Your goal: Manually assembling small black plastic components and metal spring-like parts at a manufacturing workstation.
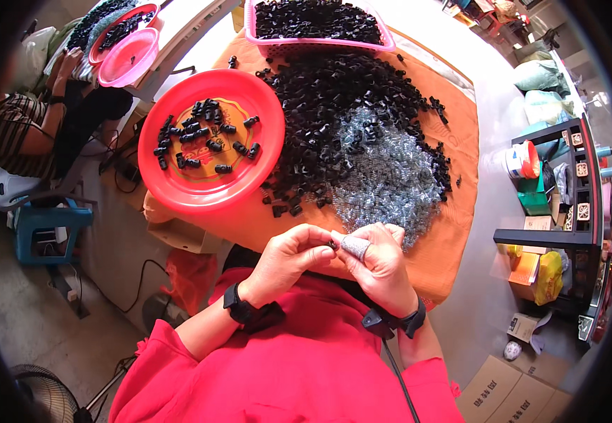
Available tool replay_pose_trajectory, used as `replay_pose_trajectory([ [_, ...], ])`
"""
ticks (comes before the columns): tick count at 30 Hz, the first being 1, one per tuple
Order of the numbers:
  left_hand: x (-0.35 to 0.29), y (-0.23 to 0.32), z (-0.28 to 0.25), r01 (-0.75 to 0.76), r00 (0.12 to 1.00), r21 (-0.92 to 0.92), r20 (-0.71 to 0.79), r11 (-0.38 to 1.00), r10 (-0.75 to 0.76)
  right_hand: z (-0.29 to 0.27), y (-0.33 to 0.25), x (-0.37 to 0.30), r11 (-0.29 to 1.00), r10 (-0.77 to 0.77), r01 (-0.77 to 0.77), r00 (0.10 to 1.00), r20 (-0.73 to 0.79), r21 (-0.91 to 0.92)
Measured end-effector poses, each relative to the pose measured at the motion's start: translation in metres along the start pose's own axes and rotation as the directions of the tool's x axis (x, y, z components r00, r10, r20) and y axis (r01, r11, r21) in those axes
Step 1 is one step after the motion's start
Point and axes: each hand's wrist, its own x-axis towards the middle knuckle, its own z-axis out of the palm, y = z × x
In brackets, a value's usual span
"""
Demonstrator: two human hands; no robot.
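Observation:
Close together at the near edge of an orange-covered table (436, 261), my two hands meet fingertip to fingertip. My left hand (288, 254) pinches a small black plastic part (332, 245), mostly hidden by the fingers. A silvery-grey wrap (356, 246) covers a digit of my right hand (385, 271); its fingers are closed against the same spot, and whatever they grip is hidden. Just beyond lies a heap of small silvery springs (394, 180), beside a larger heap of small black plastic parts (320, 92). On a red plate (156, 180) to the left rest several black cylindrical pieces (193, 134).
A pink basket (320, 46) full of black parts stands at the far edge. At far left another person (27, 123) works by pink basins (129, 60); a blue stool (48, 229) stands nearer. Right are a dark shelf frame (546, 236) and flat cardboard (507, 395). A fan (45, 395) is lower left.

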Motion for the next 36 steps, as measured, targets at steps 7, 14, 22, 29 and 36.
replay_pose_trajectory([
  [7,0.002,-0.001,-0.005,-0.023,0.999,0.025,-0.036,0.999,0.024,0.008,-0.012,0.006,0.96,-0.108,0.085,0.991,-0.075,-0.265],
  [14,0.002,0.001,-0.006,-0.014,0.999,-0.002,-0.031,1.0,0.014,0.007,-0.005,0.007,0.997,-0.046,0.046,0.999,0.006,-0.055],
  [22,0.003,0.003,-0.008,-0.007,0.999,-0.02,-0.049,1.0,0.006,0.008,-0.011,0.008,0.941,-0.083,0.081,0.997,0.01,-0.329],
  [29,0.004,0.006,-0.008,-0.041,0.998,-0.012,-0.038,0.999,0.04,0.004,-0.003,0.008,0.975,-0.122,0.122,0.992,0.007,-0.184],
  [36,0.001,0.007,-0.018,0.05,0.999,0.025,0.019,0.998,-0.051,0.021,0.016,0.022,0.833,-0.093,0.075,0.996,-0.006,-0.549],
])
